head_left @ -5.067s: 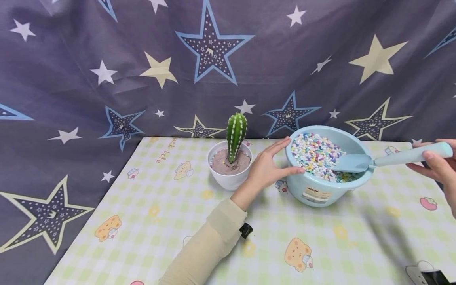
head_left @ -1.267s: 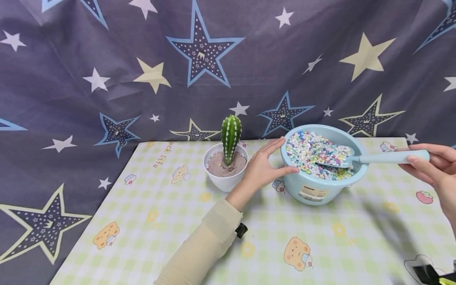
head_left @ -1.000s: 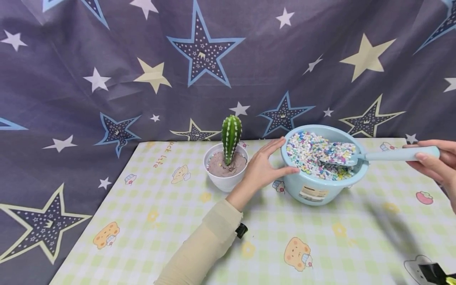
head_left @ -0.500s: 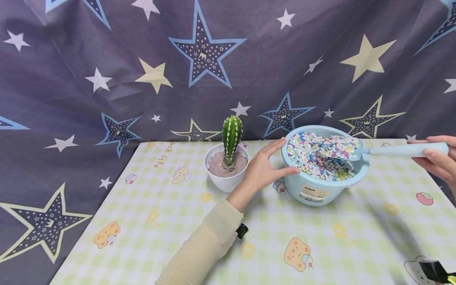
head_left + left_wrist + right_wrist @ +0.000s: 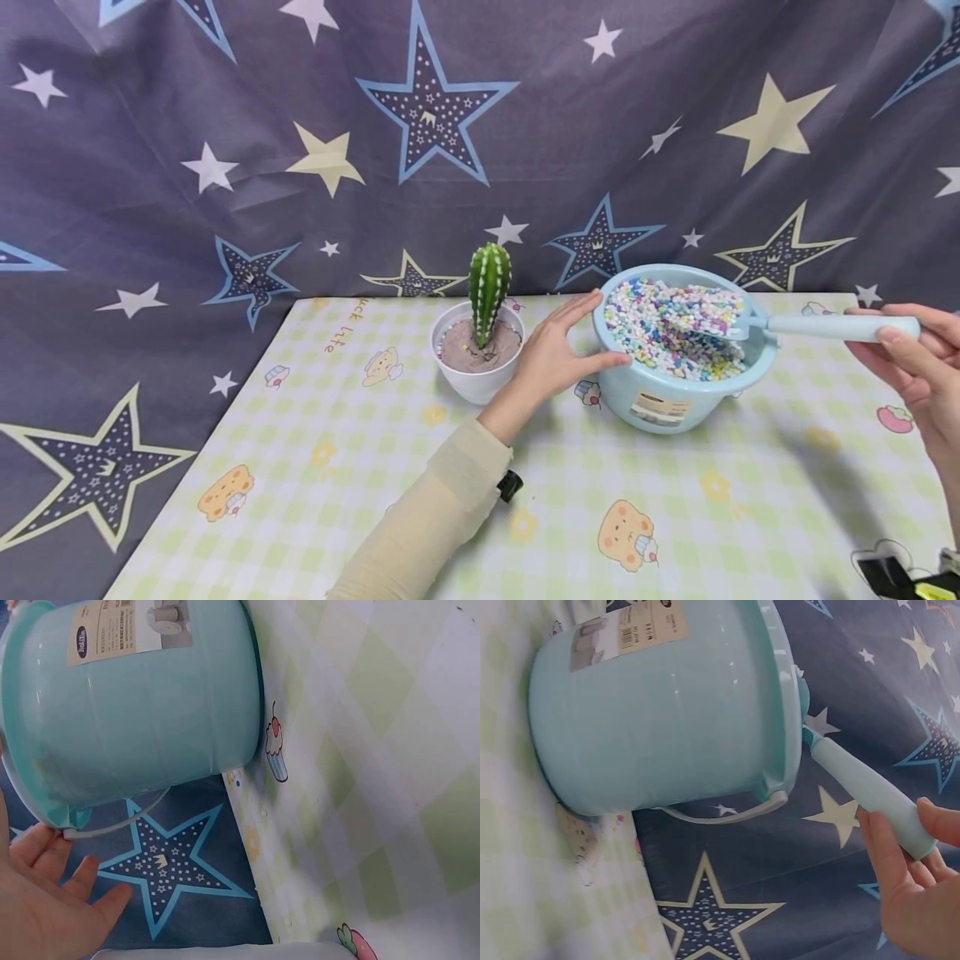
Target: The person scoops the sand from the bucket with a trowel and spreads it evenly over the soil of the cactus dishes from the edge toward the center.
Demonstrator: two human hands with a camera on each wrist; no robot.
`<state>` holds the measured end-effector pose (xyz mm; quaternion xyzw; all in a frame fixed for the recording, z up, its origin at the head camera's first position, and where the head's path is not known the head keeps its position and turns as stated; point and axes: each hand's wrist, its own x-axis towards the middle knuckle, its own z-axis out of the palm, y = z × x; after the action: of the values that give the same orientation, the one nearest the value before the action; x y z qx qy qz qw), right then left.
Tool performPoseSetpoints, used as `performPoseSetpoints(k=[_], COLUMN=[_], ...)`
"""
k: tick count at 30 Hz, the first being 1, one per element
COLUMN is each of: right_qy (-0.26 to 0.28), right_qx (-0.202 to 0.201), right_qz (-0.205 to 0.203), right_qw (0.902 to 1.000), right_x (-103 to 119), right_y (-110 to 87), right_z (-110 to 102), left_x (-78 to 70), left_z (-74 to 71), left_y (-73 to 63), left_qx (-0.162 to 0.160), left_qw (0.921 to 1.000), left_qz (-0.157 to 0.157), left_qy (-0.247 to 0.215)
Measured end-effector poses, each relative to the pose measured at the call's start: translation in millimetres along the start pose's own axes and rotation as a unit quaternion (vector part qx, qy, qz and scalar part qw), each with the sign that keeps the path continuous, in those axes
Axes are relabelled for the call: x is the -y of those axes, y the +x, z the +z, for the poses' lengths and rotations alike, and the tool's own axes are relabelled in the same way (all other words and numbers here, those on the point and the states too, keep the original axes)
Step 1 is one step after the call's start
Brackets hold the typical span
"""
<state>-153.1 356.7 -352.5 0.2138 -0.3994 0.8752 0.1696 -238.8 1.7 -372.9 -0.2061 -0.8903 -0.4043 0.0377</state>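
A light blue bucket [image 5: 660, 408] full of small multicoloured pebbles [image 5: 645, 321] stands right of centre in the head view. My left hand [image 5: 558, 350] rests against the bucket's left rim, fingers spread, thumb on the near side. With my right hand [image 5: 911, 354] I grip the pale blue handle of a trowel [image 5: 817, 325]. Its blade, heaped with pebbles, lies over the pebbles inside the bucket, near the right rim. In the right wrist view my thumb and fingers [image 5: 885, 847] close round the handle's end; the blade is hidden there behind the bucket wall.
A green cactus [image 5: 489, 292] in a white pot [image 5: 480, 385] filled with brown soil stands just left of my left hand. A checked cloth [image 5: 360, 500] covers the table. Behind hangs a dark curtain [image 5: 262, 125] with stars. The bucket's white bail [image 5: 720, 819] hangs down its far side.
The trowel has gone from an unloaded blade to one heaped with pebbles and has risen in the bucket. Lately it shifted slightly left. My left hand stays on the rim.
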Motion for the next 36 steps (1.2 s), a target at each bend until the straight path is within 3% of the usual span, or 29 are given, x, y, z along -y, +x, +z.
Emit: performPoseSetpoints(k=[3, 9, 14, 18, 28, 36], right_qy=[0.033, 0.048, 0.069, 0.055, 0.012, 0.046], right_qx=[0.009, 0.004, 0.007, -0.006, -0.046, -0.023], right_qz=[0.009, 0.010, 0.011, 0.007, 0.007, 0.005], right_qw=[0.9994, 0.9988, 0.9976, 0.9984, 0.9989, 0.9987], right_x=[-3, -7, -10, -12, -15, -17], right_y=[-1.5, -3.0, -3.0, -3.0, -0.5, -1.2], right_z=[-3, -3, -2, 0, 4, 2], left_x=[0.1, 0.0, -2.0, -4.6, -11.6, -17.8], left_z=[0.2, -0.3, -2.8, -6.6, -26.3, -43.5], left_y=[-0.4, -0.2, 1.7, 3.4, 0.7, -5.9], left_qx=[0.000, 0.002, 0.008, 0.018, -0.002, -0.015], left_qw=[1.0000, 1.0000, 0.9993, 0.9982, 0.9993, 0.9979], left_qz=[0.000, 0.003, 0.019, 0.026, 0.036, 0.060], left_qy=[-0.001, 0.002, 0.032, 0.051, 0.007, -0.019])
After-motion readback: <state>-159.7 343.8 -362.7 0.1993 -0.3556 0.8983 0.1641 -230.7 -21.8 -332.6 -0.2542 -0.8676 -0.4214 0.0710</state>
